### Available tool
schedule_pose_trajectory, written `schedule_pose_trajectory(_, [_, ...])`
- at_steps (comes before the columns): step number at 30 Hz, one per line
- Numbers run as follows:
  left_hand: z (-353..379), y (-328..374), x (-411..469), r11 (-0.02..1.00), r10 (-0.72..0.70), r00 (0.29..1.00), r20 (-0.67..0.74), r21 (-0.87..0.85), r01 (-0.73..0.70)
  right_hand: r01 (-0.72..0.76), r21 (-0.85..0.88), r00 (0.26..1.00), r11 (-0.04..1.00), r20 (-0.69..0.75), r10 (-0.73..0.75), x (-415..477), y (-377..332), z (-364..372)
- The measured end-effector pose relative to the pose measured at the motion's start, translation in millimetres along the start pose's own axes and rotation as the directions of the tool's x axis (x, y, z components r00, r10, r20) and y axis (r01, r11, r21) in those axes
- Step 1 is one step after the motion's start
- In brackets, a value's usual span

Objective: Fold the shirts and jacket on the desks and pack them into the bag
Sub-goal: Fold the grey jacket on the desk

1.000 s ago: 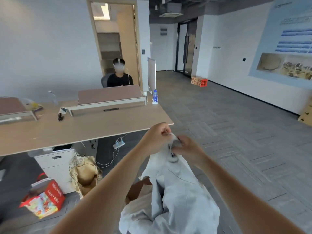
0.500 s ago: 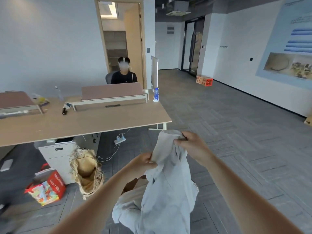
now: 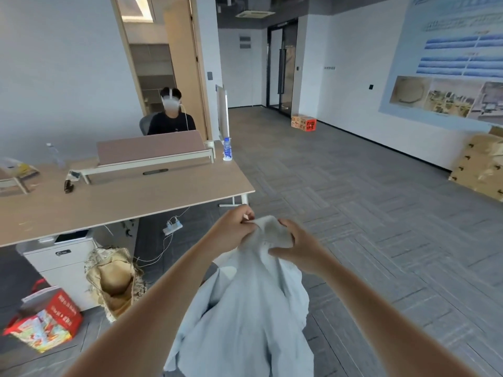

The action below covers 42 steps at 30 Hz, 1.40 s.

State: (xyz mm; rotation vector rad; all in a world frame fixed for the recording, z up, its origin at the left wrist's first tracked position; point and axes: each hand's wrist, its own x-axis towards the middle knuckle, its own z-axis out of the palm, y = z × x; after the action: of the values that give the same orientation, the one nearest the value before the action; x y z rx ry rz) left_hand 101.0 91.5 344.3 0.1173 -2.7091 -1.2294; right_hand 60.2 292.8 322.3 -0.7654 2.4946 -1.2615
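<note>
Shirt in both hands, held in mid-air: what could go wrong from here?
1. The shirt hangs bunched from the left hand and right hand, away from the desk; folding it in the air may come out crooked.
2. Its lower part drops out of view and could drag on the floor.

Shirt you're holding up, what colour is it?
Pale blue. The shirt shows best in the head view, the only view here.

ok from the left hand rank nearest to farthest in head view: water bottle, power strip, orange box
From the left hand:
1. power strip, floor under the desk
2. water bottle, desk's far corner
3. orange box, far floor, right
</note>
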Motion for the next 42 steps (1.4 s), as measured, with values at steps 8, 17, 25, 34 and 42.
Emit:
schedule_pose_trajectory(8, [-9.8,7.6,-6.5,0.999,0.011,1.0,0.018,0.03,-0.011,-0.048,-0.046,0.999,0.998,0.017,0.049,21.7,-19.8,22.3])
schedule_pose_trajectory(17, [-10.0,-66.7,-53.1,0.973,-0.202,0.943,0.265,0.162,0.163,-0.019,0.183,0.995,0.983,-0.095,0.037,24.1,-42.9,-8.7])
schedule_pose_trajectory(25, [-39.4,-104.7,-71.5,0.952,-0.268,0.962,0.057,-0.135,0.273,-0.012,0.189,0.963,0.982,-0.262,0.062,28.3,-36.8,-12.0])
schedule_pose_trajectory(34, [-137.3,-90.2,-121.8,0.923,-0.357,0.929,0.095,0.188,0.335,0.139,0.385,0.944,0.912,-0.33,-0.004,51.6,-120.1,26.6])
schedule_pose_trajectory(42, [-254.1,-135.7,-177.2,0.953,-0.302,0.839,-0.452,-0.165,0.254,0.206,0.462,0.947,0.863,-0.317,-0.056,88.2,-226.8,113.3])
